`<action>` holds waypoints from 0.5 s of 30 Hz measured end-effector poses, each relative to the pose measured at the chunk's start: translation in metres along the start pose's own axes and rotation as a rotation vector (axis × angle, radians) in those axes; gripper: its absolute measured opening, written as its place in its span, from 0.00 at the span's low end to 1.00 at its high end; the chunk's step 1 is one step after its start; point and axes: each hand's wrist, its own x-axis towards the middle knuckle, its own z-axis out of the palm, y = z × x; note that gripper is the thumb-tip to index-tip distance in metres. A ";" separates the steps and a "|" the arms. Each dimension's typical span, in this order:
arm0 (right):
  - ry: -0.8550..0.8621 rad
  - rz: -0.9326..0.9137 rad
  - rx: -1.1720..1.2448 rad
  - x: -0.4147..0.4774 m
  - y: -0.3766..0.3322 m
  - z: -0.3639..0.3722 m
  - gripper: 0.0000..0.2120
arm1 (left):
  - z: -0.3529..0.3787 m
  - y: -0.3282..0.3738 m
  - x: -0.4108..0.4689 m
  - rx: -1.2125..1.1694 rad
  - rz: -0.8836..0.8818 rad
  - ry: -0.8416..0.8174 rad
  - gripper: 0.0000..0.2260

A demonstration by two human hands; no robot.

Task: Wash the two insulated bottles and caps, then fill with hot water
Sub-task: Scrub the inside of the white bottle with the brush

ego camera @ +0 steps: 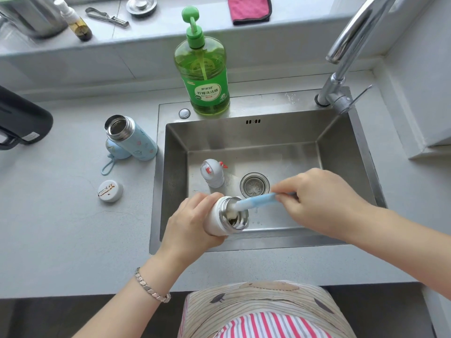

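Note:
My left hand [192, 223] grips a white insulated bottle [220, 219], tilted over the front of the steel sink [288, 132]. My right hand [314, 201] pinches the blue handle of a bottle brush [256, 201] whose head is inside the bottle's mouth. A grey cap with red parts [212, 173] stands on the sink floor beside the drain [254, 185]. On the counter to the left stands an open light-blue bottle [133, 137], with its blue cap [117, 150] and loop strap beside it. A white lid [110, 190] lies nearer me.
A green dish soap pump bottle [202, 74] stands on the sink's back rim. The chrome faucet [346, 52] rises at the back right. A black kettle [22, 120] sits at the left edge. The sill holds a pink cloth [249, 8], a spray bottle [75, 20] and metal items.

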 end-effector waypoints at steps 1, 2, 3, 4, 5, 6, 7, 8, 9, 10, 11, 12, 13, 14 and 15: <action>-0.006 0.006 -0.056 -0.003 -0.001 0.000 0.12 | 0.000 -0.001 0.000 0.031 0.021 0.020 0.34; -0.023 0.003 -0.094 -0.006 -0.004 0.000 0.13 | 0.000 -0.002 0.001 0.060 0.030 0.035 0.34; -0.044 -0.010 -0.100 -0.009 -0.008 0.001 0.13 | 0.001 -0.002 0.001 0.080 0.030 0.043 0.34; -0.062 -0.031 -0.079 -0.010 -0.011 0.001 0.12 | 0.001 -0.002 0.001 0.090 0.017 0.043 0.34; -0.077 -0.044 -0.032 -0.011 -0.014 0.000 0.12 | 0.001 -0.002 0.001 0.086 -0.008 0.038 0.34; -0.075 -0.043 0.020 -0.009 -0.013 -0.003 0.12 | 0.001 -0.002 0.000 0.071 -0.032 0.030 0.34; -0.052 -0.025 0.063 -0.006 -0.011 -0.005 0.11 | 0.001 -0.002 -0.001 0.050 -0.048 0.026 0.34; -0.017 -0.007 0.072 -0.003 -0.006 -0.005 0.11 | 0.001 -0.003 -0.002 0.028 -0.056 0.023 0.33; 0.007 0.008 0.056 -0.001 -0.002 -0.004 0.11 | 0.000 -0.003 -0.003 0.014 -0.053 0.024 0.33; 0.021 0.017 0.025 -0.001 0.000 -0.002 0.11 | -0.001 -0.002 -0.004 0.013 -0.041 0.027 0.33; 0.019 0.020 -0.014 -0.002 0.000 0.001 0.11 | -0.003 -0.001 -0.004 0.028 -0.023 0.034 0.32; 0.009 0.007 -0.049 -0.005 -0.002 0.005 0.11 | -0.004 -0.001 -0.004 0.051 -0.003 0.042 0.33; -0.009 -0.013 -0.056 -0.009 -0.006 0.008 0.11 | -0.005 0.000 -0.002 0.073 0.010 0.049 0.33; -0.027 -0.042 -0.044 -0.012 -0.010 0.010 0.11 | -0.005 0.000 -0.001 0.091 0.015 0.054 0.34; -0.046 -0.063 -0.017 -0.014 -0.013 0.009 0.10 | -0.005 0.000 0.000 0.106 0.019 0.055 0.34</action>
